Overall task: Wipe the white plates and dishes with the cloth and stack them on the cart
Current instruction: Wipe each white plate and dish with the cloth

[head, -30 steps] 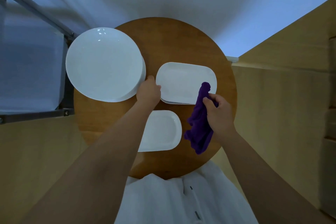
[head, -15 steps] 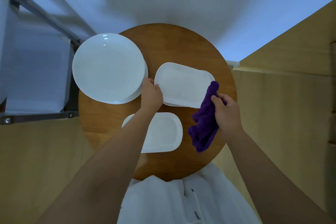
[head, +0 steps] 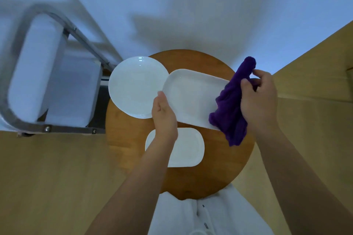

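Left hand (head: 164, 115) grips the near-left edge of the white oblong ceramic platter (head: 191, 97), thumb on the rim, fingers hidden underneath. Platter now lifted and tilted off the round wooden bench (head: 131, 139), its far-left corner overlapping the round white plate (head: 136, 87); half a second ago it lay flat on its stack. Right hand (head: 257, 101) bunches the purple cloth (head: 231, 105) against the platter's right end at 3 o'clock, fingers curled round the fabric, one cloth tip sticking up past the fingertips. Both hands have risen and moved away from the body since the earlier frame. Round white plate sits at 10 o'clock on the bench, edge hanging over toward the grey metal-framed cart (head: 57, 82), which shows more of its handle loop than before. Smaller white oblong dish (head: 187, 147) lies flat at 6 o'clock, partly under the left wrist, unmoved. Cart blurred.
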`<state>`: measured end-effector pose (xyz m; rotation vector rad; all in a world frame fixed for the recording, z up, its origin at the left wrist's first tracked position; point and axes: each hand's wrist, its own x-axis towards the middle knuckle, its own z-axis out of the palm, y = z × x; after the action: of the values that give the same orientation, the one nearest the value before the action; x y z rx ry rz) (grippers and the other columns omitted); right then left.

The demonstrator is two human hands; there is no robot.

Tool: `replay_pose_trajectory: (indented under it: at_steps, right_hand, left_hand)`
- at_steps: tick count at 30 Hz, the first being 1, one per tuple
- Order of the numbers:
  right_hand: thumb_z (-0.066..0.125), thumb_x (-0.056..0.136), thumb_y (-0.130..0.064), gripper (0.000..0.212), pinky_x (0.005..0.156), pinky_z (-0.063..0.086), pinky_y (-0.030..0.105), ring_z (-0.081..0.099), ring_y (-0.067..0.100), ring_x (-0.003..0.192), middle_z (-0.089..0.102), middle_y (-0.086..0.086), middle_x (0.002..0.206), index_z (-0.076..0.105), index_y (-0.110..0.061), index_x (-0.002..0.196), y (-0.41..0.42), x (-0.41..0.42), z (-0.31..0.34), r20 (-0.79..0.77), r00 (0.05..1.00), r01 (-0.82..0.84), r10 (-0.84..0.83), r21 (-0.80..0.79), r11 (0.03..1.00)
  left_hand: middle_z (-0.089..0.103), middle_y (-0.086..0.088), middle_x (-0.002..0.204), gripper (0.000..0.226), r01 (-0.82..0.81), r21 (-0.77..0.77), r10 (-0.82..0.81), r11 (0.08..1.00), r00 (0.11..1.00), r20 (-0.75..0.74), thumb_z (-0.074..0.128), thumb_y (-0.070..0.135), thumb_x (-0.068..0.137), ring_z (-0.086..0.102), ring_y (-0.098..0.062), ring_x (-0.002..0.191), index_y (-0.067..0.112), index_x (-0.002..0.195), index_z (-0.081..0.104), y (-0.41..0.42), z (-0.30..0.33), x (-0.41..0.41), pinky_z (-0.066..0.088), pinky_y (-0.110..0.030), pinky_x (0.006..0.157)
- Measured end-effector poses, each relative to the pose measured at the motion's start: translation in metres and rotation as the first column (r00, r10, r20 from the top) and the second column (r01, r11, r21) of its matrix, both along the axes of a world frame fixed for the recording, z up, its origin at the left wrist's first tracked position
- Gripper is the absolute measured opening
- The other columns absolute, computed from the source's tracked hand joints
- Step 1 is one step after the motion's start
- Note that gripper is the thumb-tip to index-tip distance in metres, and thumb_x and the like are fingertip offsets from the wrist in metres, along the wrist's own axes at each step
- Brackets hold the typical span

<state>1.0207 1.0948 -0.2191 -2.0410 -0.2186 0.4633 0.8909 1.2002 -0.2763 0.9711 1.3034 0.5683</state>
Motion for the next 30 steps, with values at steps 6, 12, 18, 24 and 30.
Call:
replay_pose_trajectory:
  at_steps: [6, 12, 18, 24, 30]
  right_hand:
    - [0.029, 0.092, -0.061, 0.076, 0.115, 0.008, 0.054, -0.003, 0.032, 0.145, -0.003, 0.008, 0.159, 0.000, -0.023, 0.150, 0.007, -0.052, -0.006, 0.153, 0.821, -0.244, 0.550, -0.777, 0.580]
    - [0.027, 0.094, -0.055, 0.072, 0.114, 0.005, 0.050, -0.001, 0.037, 0.143, 0.001, 0.016, 0.157, 0.003, -0.018, 0.151, -0.001, -0.076, 0.003, 0.378, 0.810, -0.061, 0.449, -0.707, 0.705]
    - [0.021, 0.099, -0.044, 0.061, 0.115, 0.000, 0.047, -0.005, 0.032, 0.144, -0.003, 0.009, 0.158, 0.006, -0.017, 0.151, 0.016, -0.092, 0.004, 0.415, 0.774, -0.098, 0.478, -0.667, 0.738]
    - [0.008, 0.091, -0.043, 0.064, 0.116, -0.001, 0.039, -0.003, 0.025, 0.145, 0.005, 0.003, 0.159, 0.008, -0.019, 0.151, 0.040, -0.113, 0.013, 0.446, 0.767, -0.215, 0.461, -0.499, 0.840]
    - [0.002, 0.085, -0.042, 0.072, 0.115, -0.003, 0.031, 0.010, 0.023, 0.145, 0.023, 0.004, 0.155, 0.027, -0.015, 0.147, 0.072, -0.135, 0.039, 0.576, 0.646, -0.358, 0.501, -0.351, 0.865]
  left_hand:
    - [0.065, 0.012, 0.096, 0.023, -0.074, -0.106, 0.084, 0.992, 0.992, 0.094, 0.038, 0.055, 0.096, 0.063, -0.015, 0.091, 0.041, 0.093, 0.057, -0.007, 0.045, -0.022, 0.058, -0.029, 0.072]
    - [0.062, 0.010, 0.100, 0.021, -0.151, -0.122, 0.171, 0.981, 0.971, 0.169, 0.043, 0.055, 0.094, 0.059, -0.019, 0.100, 0.038, 0.088, 0.054, -0.006, 0.072, -0.046, 0.053, -0.040, 0.092]
    - [0.059, 0.012, 0.095, 0.022, -0.075, -0.019, 0.077, 0.997, 0.979, 0.187, 0.040, 0.059, 0.093, 0.058, -0.019, 0.094, 0.041, 0.088, 0.052, -0.005, 0.090, -0.055, 0.054, -0.028, 0.075]
    - [0.062, 0.015, 0.072, 0.036, -0.004, 0.036, -0.002, 0.999, 0.986, 0.165, 0.040, 0.058, 0.094, 0.059, -0.015, 0.083, 0.050, 0.065, 0.061, -0.001, 0.101, -0.062, 0.056, -0.034, 0.077]
    - [0.054, 0.015, 0.080, 0.033, 0.012, 0.000, -0.012, 1.000, 0.995, 0.098, 0.034, 0.061, 0.093, 0.055, -0.011, 0.081, 0.038, 0.075, 0.047, 0.007, 0.111, -0.066, 0.053, -0.032, 0.079]
